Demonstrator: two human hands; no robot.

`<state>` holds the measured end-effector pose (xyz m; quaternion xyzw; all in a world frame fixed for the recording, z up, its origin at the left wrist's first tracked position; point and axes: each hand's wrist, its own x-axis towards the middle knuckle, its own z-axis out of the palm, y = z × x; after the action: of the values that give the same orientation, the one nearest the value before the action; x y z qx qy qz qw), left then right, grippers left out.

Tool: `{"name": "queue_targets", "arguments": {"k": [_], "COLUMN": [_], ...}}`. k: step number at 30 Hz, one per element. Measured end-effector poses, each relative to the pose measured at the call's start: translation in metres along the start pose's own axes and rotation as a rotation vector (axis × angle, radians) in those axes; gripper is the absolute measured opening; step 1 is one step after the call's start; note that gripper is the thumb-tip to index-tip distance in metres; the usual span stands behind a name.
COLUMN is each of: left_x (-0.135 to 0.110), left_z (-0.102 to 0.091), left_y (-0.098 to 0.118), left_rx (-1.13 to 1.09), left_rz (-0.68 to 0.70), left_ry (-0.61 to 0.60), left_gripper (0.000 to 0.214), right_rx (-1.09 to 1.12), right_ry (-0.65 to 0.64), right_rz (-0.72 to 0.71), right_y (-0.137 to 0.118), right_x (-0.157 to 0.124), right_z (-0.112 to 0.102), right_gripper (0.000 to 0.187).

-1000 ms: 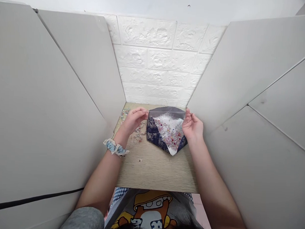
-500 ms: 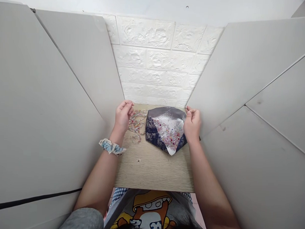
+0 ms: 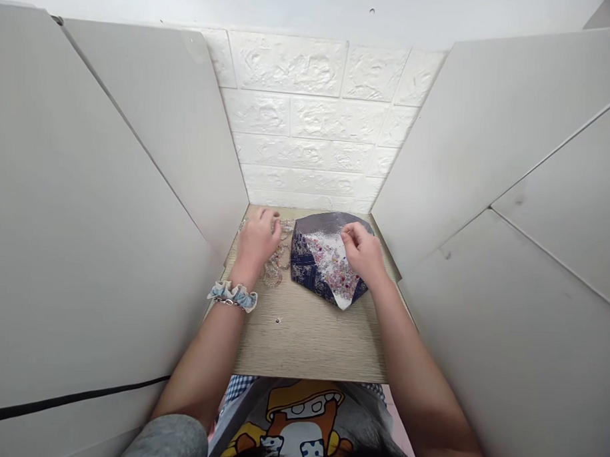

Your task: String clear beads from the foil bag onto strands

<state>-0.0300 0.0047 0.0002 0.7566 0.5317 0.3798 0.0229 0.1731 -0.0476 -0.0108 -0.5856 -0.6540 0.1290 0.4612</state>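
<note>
A dark blue patterned pouch (image 3: 308, 265) lies opened on the wooden desk (image 3: 306, 342), its silvery inside strewn with small pink and white beads (image 3: 334, 259). My right hand (image 3: 363, 252) hovers over those beads with fingertips curled in a pinch; what they hold is too small to see. My left hand (image 3: 257, 240) rests on a pile of beaded bracelets (image 3: 276, 271) left of the pouch, fingers bent down onto them. A blue scrunchie (image 3: 232, 296) circles my left wrist.
Grey partition panels (image 3: 136, 202) wall in both sides of the narrow desk, with a white brick-pattern wall (image 3: 308, 142) behind. One loose bead (image 3: 278, 319) lies on the desk in front of the bracelets. A black cable (image 3: 69, 397) runs along the left panel.
My right hand left the pouch's right edge and moved in over the beads. My left hand dropped from the back left onto the bracelets.
</note>
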Motion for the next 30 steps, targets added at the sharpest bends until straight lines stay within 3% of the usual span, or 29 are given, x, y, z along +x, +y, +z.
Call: {"name": "queue_targets", "arguments": {"k": [4, 8, 12, 16, 20, 26, 30], "left_x": [-0.004, -0.009, -0.012, -0.012, -0.011, -0.011, -0.01], "left_z": [0.007, 0.01, 0.008, 0.008, 0.012, 0.013, 0.015], "left_y": [0.02, 0.032, 0.038, 0.038, 0.035, 0.035, 0.032], "left_rx": [-0.213, -0.415, -0.647, -0.659, -0.573, -0.506, -0.438], "left_rz": [0.176, 0.111, -0.033, -0.07, -0.013, -0.003, -0.01], "left_ry": [-0.206, -0.355, -0.439, -0.563, -0.496, -0.475, -0.458], "left_gripper": [0.03, 0.03, 0.034, 0.038, 0.035, 0.032, 0.032], "right_rx": [-0.027, -0.028, -0.003, -0.027, -0.034, -0.084, -0.124], "right_ry": [-0.188, -0.26, -0.245, -0.12, -0.052, -0.078, 0.009], "right_rz": [-0.068, -0.143, -0.144, -0.081, -0.044, -0.067, 0.012], "right_y": [-0.009, -0.021, -0.027, -0.025, -0.021, -0.014, -0.003], "right_x": [-0.003, -0.008, -0.012, -0.012, -0.011, -0.006, -0.001], "right_z": [0.011, 0.022, 0.026, 0.023, 0.019, 0.015, 0.009], "right_gripper": [0.011, 0.015, 0.02, 0.018, 0.017, 0.017, 0.02]}}
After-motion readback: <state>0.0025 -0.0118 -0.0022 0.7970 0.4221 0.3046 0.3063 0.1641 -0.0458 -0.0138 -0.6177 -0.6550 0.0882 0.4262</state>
